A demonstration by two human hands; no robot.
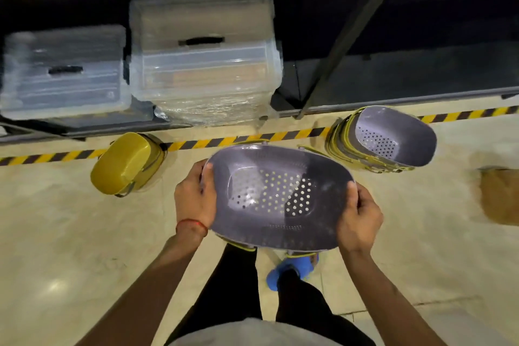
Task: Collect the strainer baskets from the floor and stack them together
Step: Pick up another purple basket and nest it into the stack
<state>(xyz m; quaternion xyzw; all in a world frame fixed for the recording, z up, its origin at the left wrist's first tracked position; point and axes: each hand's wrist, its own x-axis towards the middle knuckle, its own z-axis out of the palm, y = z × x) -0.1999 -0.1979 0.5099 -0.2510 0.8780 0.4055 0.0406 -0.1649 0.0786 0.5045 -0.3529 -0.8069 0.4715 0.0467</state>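
Note:
I hold a grey perforated strainer basket (278, 194) level in front of me, above the floor. My left hand (193, 199) grips its left rim and my right hand (358, 219) grips its right rim, thumbs over the edge. Olive-yellow edges show under its near side. To the right on the floor stands a stack of strainer baskets (379, 140), grey on top with olive rims below. An olive-yellow basket (126, 163) lies overturned on the floor at the left.
A yellow-and-black hazard tape line (196, 144) runs across the floor. Behind it, clear plastic storage boxes (202, 64) sit on a low dark shelf with a slanted metal post (351, 34). A brown object (500, 194) lies at the right edge. My blue shoe (289, 270) is below the basket.

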